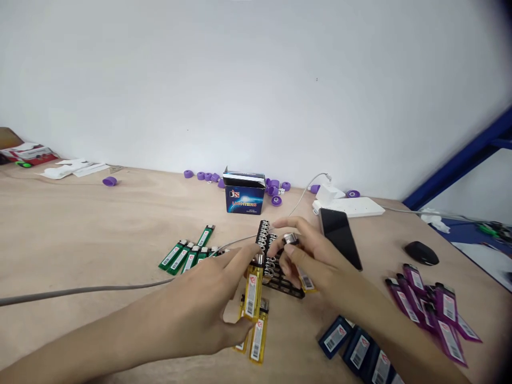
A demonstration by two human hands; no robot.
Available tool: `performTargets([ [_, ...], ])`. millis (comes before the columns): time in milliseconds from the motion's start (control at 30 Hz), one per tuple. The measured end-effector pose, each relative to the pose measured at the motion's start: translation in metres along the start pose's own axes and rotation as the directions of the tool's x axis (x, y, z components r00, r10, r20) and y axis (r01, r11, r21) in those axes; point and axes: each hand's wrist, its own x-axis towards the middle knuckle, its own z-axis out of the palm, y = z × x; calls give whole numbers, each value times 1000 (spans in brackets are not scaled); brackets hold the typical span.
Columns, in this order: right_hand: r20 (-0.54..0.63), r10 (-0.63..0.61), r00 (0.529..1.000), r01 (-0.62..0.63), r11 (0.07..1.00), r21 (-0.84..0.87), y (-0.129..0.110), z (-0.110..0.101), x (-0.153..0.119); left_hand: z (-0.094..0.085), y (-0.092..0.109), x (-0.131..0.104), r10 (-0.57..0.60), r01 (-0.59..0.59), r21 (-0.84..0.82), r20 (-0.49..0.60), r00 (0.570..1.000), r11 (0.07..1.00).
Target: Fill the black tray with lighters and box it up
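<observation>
My left hand (216,298) is closed on a yellow lighter (252,290), pinched between thumb and fingers with its metal top upward. Below it, other yellow lighters (258,336) lie on the table. My right hand (308,250) has its fingers curled around another lighter, whose metal top (290,238) and yellow lower end (307,281) show. Just beyond both hands is a black slotted tray (286,285). Rows of lighters with their metal tops up stand in part of it, partly hidden by my fingers.
Green lighters (190,260) lie left of the tray, blue ones (360,349) and purple ones (448,304) to the right. A blue lighters box (244,200) stands behind. Purple caps (200,175), a phone (340,237), a mouse (421,253), a power strip (360,207) and a grey cable (80,292) surround them.
</observation>
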Motion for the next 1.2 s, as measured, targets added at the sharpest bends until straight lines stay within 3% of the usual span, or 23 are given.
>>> performTargets([
  [167,81,-56,995,70,981,-182,0,18,-2,14,-6,-2,27,-29,-27,-62,998,999],
  [333,-20,-87,996,77,945,-319,1,25,0,22,-6,-1,144,-141,37,-95,985,989],
  [433,-187,-206,961,92,870,-484,3,5,8,25,-11,7,190,-178,86,-162,968,980],
  [533,-412,-313,856,7,804,-595,16,-26,24,28,-22,20,251,-223,150,-213,944,963],
  [600,-495,-295,817,-68,804,-591,29,-42,35,32,-30,29,294,-255,225,-163,942,941],
  [700,-472,-290,833,-89,771,-631,47,-50,49,40,-41,41,341,-304,332,-58,938,893],
  [867,-383,-290,877,-45,743,-667,61,-39,54,48,-45,47,285,-295,406,87,954,865],
  [1200,-245,-283,927,63,763,-644,76,-29,54,52,-45,44,317,-309,436,56,947,845],
])
